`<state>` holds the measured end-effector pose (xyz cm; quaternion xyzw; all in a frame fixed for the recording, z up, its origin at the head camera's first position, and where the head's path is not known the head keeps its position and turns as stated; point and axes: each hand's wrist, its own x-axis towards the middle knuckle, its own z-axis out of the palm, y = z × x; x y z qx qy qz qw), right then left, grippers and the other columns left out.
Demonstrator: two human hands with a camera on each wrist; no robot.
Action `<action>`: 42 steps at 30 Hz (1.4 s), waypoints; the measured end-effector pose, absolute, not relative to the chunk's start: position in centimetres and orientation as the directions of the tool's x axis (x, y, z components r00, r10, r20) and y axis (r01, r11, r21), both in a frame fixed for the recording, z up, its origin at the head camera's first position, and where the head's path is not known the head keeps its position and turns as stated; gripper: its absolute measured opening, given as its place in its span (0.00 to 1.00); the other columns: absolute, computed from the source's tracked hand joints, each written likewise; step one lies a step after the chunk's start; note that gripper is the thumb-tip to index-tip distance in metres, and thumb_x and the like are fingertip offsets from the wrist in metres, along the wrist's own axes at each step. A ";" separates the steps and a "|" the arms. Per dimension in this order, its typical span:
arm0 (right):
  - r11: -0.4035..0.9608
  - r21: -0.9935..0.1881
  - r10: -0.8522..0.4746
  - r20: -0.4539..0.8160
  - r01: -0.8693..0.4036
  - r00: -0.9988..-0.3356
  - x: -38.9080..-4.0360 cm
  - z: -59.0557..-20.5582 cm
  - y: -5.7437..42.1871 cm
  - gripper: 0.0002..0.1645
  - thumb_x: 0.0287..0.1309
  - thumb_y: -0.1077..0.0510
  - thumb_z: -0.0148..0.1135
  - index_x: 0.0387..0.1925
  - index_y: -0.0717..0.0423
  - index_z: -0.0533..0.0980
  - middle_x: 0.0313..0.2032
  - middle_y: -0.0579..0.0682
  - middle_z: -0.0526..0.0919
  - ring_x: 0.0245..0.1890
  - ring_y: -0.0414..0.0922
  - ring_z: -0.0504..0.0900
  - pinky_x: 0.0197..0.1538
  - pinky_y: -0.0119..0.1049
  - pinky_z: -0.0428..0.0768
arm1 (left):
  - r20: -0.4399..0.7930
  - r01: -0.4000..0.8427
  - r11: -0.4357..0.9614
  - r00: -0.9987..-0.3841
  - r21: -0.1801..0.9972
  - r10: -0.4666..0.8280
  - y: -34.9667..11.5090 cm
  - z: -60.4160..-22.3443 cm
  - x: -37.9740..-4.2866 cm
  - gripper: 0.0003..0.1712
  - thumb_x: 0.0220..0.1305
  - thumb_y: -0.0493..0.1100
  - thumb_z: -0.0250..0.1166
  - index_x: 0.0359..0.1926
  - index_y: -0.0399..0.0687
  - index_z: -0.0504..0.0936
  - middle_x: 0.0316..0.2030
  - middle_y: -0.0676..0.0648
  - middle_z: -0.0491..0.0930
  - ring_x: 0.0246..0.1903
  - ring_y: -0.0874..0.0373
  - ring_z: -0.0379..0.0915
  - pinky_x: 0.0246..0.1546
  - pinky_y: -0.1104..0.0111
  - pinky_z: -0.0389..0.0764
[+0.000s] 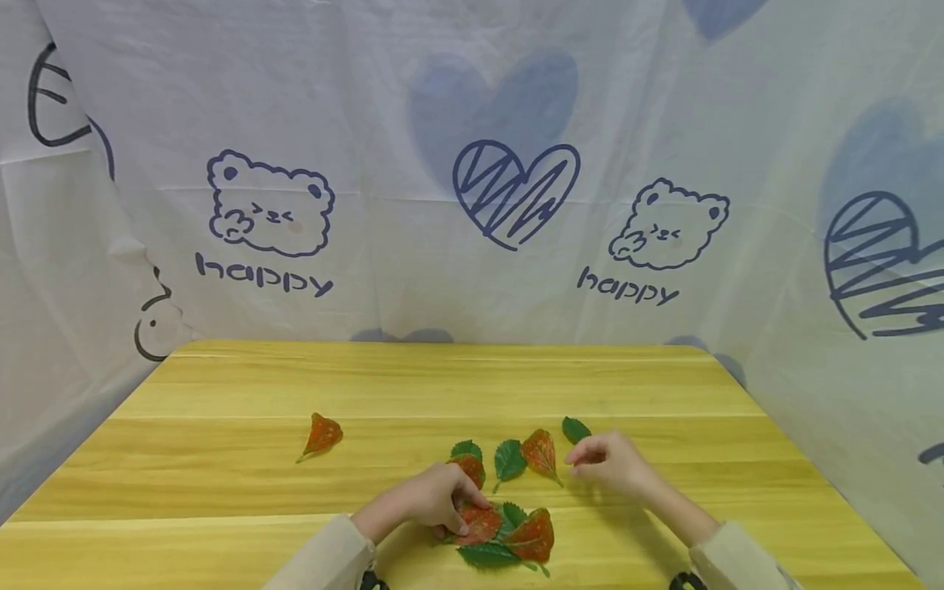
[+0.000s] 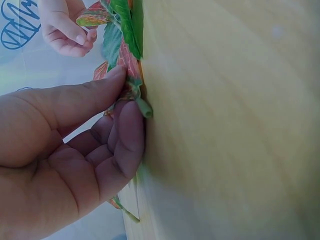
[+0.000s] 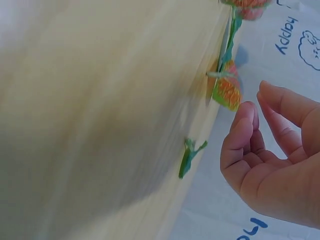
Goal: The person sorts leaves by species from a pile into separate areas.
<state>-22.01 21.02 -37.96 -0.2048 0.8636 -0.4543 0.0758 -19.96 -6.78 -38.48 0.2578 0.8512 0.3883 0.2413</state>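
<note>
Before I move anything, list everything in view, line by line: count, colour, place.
Red leaves: five visible, red with green stems, one alone at the table's left, the others around the middle.
Green leaves: at least five, green, one near the right hand, the others around the middle; overlaps may hide more.
Table: one, yellow wood grain, under the leaves.
Printed cloth: count unclear, pale with dark drawings and blue hearts, behind and beside the table.
Sleeves: two, cream, at the near edge.
Left hand: one, front middle, pinching a red leaf.
Right hand: one, right of middle, holding nothing.
</note>
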 end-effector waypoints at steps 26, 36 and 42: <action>0.248 -0.911 -0.678 0.080 -0.329 -0.731 -19.8 -38.8 18.9 0.10 0.47 0.66 0.64 0.32 0.70 0.79 0.32 0.54 0.79 0.31 0.41 0.75 0.37 0.35 0.75 | -0.188 0.263 0.531 -0.736 0.806 0.650 -7.1 -38.8 -20.2 0.18 0.47 0.25 0.65 0.42 0.37 0.81 0.11 0.49 0.67 0.10 0.62 0.63 0.13 0.70 0.74; 0.210 -0.910 -0.747 0.086 -0.357 -0.659 -20.0 -39.4 18.3 0.12 0.45 0.65 0.65 0.33 0.70 0.79 0.34 0.50 0.77 0.31 0.38 0.74 0.35 0.34 0.76 | -0.185 0.270 0.521 -0.724 0.810 0.664 -7.2 -38.8 -20.4 0.18 0.47 0.26 0.65 0.43 0.37 0.81 0.11 0.50 0.67 0.10 0.63 0.63 0.13 0.71 0.73; 0.203 -0.883 -0.774 0.120 -0.423 -0.622 -20.3 -39.7 18.1 0.13 0.45 0.64 0.66 0.34 0.71 0.79 0.32 0.51 0.78 0.30 0.36 0.73 0.35 0.34 0.76 | -0.191 0.269 0.520 -0.718 0.810 0.670 -7.1 -38.6 -20.4 0.18 0.48 0.27 0.65 0.44 0.36 0.81 0.11 0.50 0.67 0.10 0.63 0.62 0.12 0.72 0.71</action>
